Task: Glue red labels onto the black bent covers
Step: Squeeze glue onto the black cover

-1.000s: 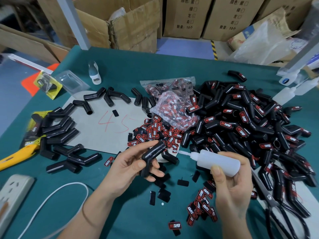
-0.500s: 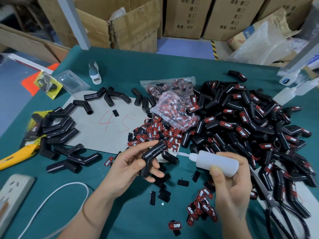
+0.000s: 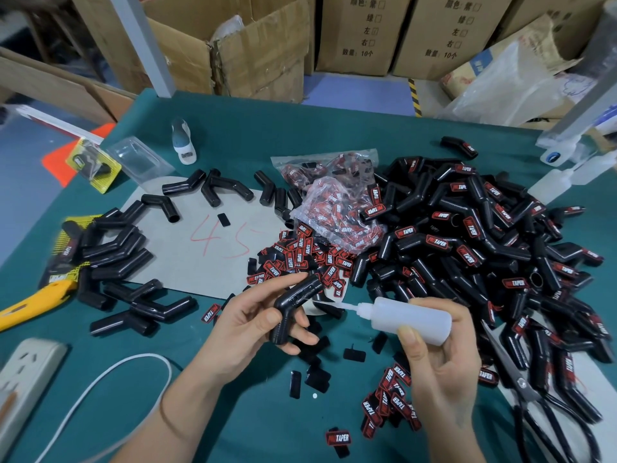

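My left hand (image 3: pixel 247 325) grips a black bent cover (image 3: pixel 293 305) above the green table, thumb across its bend. My right hand (image 3: pixel 444 369) holds a translucent glue bottle (image 3: pixel 407 319) lying sideways, its thin nozzle pointing left at the upper arm of the cover. Loose red labels (image 3: pixel 300 259) lie just beyond my left hand, and another cluster of labels (image 3: pixel 390 399) sits near my right wrist. A big heap of labelled black covers (image 3: pixel 484 248) fills the right side. Unlabelled covers (image 3: pixel 117 252) lie on the left.
A grey card (image 3: pixel 200 259) marked 45 lies mid-table. Clear bags of labels (image 3: pixel 337 208) rest behind the loose ones. Scissors (image 3: pixel 527 389) lie at the right, a yellow knife (image 3: pixel 30 302) and a white power strip (image 3: pixel 23 379) with cable at the left. Cardboard boxes (image 3: pixel 267 51) stand behind.
The glue bottle's nozzle has edged left, closer to the cover. My left hand and the cover have stayed almost still.
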Motion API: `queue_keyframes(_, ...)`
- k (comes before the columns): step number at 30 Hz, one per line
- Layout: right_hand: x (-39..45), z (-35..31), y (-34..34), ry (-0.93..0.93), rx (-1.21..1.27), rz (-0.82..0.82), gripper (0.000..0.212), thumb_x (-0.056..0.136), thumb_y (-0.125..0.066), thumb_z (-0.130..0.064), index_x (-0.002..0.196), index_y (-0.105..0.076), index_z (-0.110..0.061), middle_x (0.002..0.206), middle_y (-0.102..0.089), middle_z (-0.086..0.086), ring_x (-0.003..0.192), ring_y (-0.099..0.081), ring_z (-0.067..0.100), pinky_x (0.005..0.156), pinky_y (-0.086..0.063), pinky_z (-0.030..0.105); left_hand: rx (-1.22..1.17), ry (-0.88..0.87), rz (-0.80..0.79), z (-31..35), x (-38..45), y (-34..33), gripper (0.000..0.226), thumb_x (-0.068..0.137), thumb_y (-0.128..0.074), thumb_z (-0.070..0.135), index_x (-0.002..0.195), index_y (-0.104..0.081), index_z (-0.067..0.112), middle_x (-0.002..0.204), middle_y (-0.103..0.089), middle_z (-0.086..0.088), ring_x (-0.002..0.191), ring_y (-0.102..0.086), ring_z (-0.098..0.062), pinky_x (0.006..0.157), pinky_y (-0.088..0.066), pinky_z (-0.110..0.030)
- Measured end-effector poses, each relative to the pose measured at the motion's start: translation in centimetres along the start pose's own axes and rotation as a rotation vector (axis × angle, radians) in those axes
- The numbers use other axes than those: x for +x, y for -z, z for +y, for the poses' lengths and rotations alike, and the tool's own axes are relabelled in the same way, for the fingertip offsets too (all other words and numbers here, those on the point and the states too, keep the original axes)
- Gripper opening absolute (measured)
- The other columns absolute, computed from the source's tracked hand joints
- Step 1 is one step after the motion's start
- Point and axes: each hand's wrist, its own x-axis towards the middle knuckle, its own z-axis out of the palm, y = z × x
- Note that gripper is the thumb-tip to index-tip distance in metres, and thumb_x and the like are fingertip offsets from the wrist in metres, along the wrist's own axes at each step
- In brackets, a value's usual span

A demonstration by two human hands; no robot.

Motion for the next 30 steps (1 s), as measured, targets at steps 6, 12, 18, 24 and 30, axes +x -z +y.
queue_keyframes(6,-0.08,0.23,0.05,-0.005,0.002,0.006,0.029,0.087,-0.066,-0.032,0.111,-0.063,-0.048,0.109,-0.067,-0.018,0.089,-0.066,-0.001,0.071,-0.053,0.011,-0.001,-0.001,-0.003,-0.02,-0.06,0.06,0.060,0.087,-0.078,0.055,0.141,-0.066,0.033,0.095,-0.075,-0.008,0.085,-0.079,-0.033,0.063,-0.063,-0.029)
queue_keyframes(12,-0.08,0.60,0.31,-0.012,0.012,0.031,0.029,0.088,-0.067,-0.033,0.113,-0.063,-0.046,0.111,-0.067,-0.014,0.091,-0.067,0.003,0.072,-0.054,0.013,-0.004,0.004,0.000,-0.05,-0.06,0.08,0.061,0.086,-0.079,0.056,0.141,-0.066,0.033,0.094,-0.074,-0.009,0.085,-0.079,-0.034,0.063,-0.063,-0.029)
queue_keyframes(18,-0.04,0.46,0.02,0.002,0.018,-0.008,0.029,0.088,-0.066,-0.030,0.112,-0.063,-0.046,0.108,-0.066,-0.019,0.087,-0.065,-0.001,0.072,-0.052,0.011,0.001,0.011,0.001,0.01,-0.05,-0.06,0.060,0.085,-0.079,0.057,0.139,-0.066,0.035,0.094,-0.075,-0.007,0.085,-0.079,-0.033,0.063,-0.062,-0.029)
queue_keyframes(24,-0.01,0.27,-0.08,0.005,0.017,-0.001,0.030,0.088,-0.066,-0.030,0.112,-0.063,-0.048,0.108,-0.067,-0.019,0.087,-0.065,-0.001,0.072,-0.052,0.010,0.014,0.006,-0.002,-0.05,-0.04,-0.09,0.059,0.086,-0.079,0.057,0.139,-0.066,0.034,0.095,-0.075,-0.007,0.086,-0.079,-0.035,0.064,-0.063,-0.030)
queue_keyframes(30,0.07,0.12,-0.05,0.007,0.017,0.026,0.031,0.088,-0.065,-0.030,0.112,-0.062,-0.048,0.112,-0.067,-0.018,0.091,-0.066,-0.001,0.073,-0.053,0.011,0.022,0.004,-0.005,-0.02,-0.05,-0.11,0.061,0.085,-0.079,0.058,0.140,-0.066,0.034,0.095,-0.075,-0.007,0.085,-0.079,-0.034,0.064,-0.062,-0.029)
